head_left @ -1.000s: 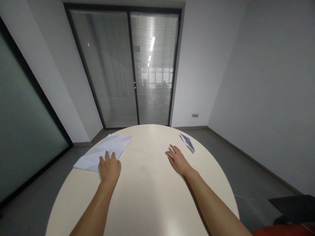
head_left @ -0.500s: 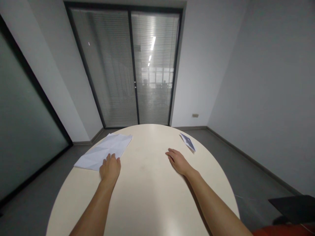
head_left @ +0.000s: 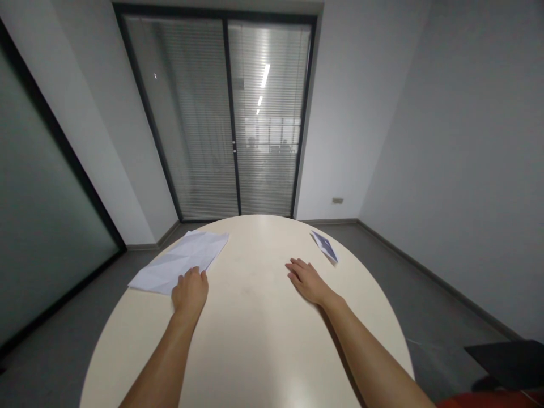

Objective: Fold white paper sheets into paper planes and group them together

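My left hand [head_left: 191, 290] rests palm down at the near right edge of a creased sheet of white paper [head_left: 181, 262], its fingertips over or against the edge. The fingers are loosely bent and hold nothing that I can see. To the right, my right hand [head_left: 306, 281] lies palm down on the table, fingers stretched out to the left and nothing in them. Beyond it, apart from the fingers, is a small folded card [head_left: 325, 247] with a dark blue printed face and white edges.
Both forearms rest on a round cream table [head_left: 250, 340]. Behind it stands a glass partition with blinds [head_left: 204, 124] in a dark frame. A black object, perhaps part of a chair [head_left: 505, 360], and something red [head_left: 471, 400] are at the lower right.
Fingers of both hands have shifted very slightly. The paper and the folded card lie where they were.
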